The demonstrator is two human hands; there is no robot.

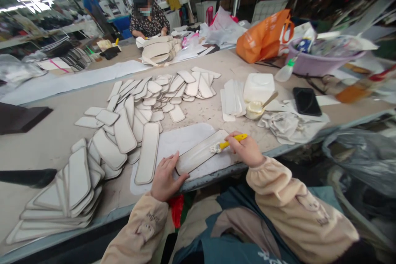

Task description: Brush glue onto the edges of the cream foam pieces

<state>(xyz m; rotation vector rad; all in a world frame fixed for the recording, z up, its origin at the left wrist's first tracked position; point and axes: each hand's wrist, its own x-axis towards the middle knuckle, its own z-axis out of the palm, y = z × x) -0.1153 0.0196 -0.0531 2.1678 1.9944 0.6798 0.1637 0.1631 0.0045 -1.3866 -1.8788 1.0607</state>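
My right hand (247,149) is closed round the yellow handle of a small glue brush (227,142). Its bristles, thick with white paste, touch a long pale panel with rounded corners (198,154) near the table's front edge. At the panel's left end rests my left hand (167,176), fingers apart, thumb and fingertips against its edge. Under the panel lies a white sheet (182,136). A second pale panel (147,152) lies on the sheet's left side, close to my left hand.
Loose pale panels (123,128) spread left and behind, with a stack (62,198) front left. On the right are a paste cup (255,110) with a stick, a white container (259,86), crumpled cloth (287,126) and a phone (307,101). A co-worker (150,20) sits opposite.
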